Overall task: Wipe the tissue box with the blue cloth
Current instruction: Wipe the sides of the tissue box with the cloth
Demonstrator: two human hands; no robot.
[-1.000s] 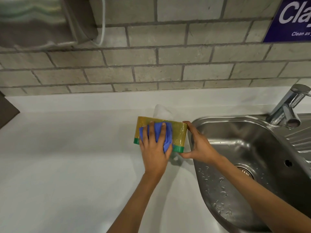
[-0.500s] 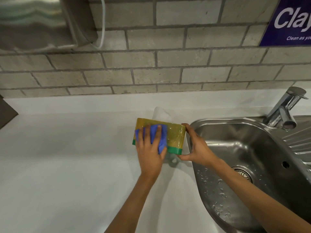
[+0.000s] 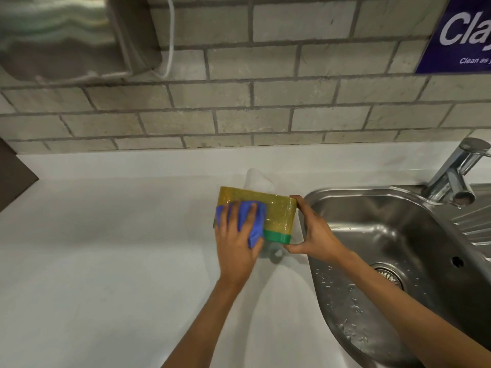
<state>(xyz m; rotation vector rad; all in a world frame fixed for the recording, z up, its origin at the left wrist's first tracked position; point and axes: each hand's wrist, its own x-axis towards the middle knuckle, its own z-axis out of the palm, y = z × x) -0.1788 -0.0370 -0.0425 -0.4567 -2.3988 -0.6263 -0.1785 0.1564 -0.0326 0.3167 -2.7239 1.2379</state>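
Observation:
A yellow tissue box (image 3: pixel 279 211) with a green band along its bottom is held tilted just above the white counter (image 3: pixel 106 261), a white tissue poking out behind it. My left hand (image 3: pixel 236 240) presses a blue cloth (image 3: pixel 251 221) flat against the left part of the box's near face. My right hand (image 3: pixel 313 232) grips the box's right end, thumb under the green band and fingers along the top corner.
A stainless steel sink (image 3: pixel 385 251) with water drops lies right beside the box, its tap (image 3: pixel 457 171) at the far right. A brick wall runs behind, with a metal dispenser (image 3: pixel 66 35) at top left and a blue sign (image 3: pixel 462 33) at top right.
My left hand and the blue cloth have slid leftward across the box's face, from its middle to its left end. My right hand keeps its hold on the right end.

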